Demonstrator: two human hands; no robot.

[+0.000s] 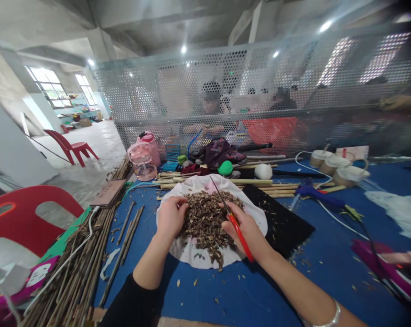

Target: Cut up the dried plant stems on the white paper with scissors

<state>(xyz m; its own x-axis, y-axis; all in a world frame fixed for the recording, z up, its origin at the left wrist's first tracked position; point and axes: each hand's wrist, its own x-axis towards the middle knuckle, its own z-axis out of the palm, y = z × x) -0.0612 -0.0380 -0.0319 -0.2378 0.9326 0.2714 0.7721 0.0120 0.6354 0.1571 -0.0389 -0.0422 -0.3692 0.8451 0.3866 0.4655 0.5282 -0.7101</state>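
Note:
A pile of dried brown leaf-like bits (205,220) lies on a round white cloth (186,259) in front of me. My left hand (173,218) is at the left side of the pile, its thumb and fingers pinched together; whatever they hold is too small to make out. In my right hand (244,229) are red-handled scissors (240,236), their long dark blades pointing up and left over the pile. Beneath the cloth's right side is a black sheet (280,222) scattered with small bits.
Bundled thin sticks (86,254) line the left table edge, with a phone-like brown case (108,193) on top. Behind the cloth lie bamboo rods (259,182), a green ball (225,168), a white ball (263,171) and a pink bottle (144,163). A glue gun (310,190) rests right.

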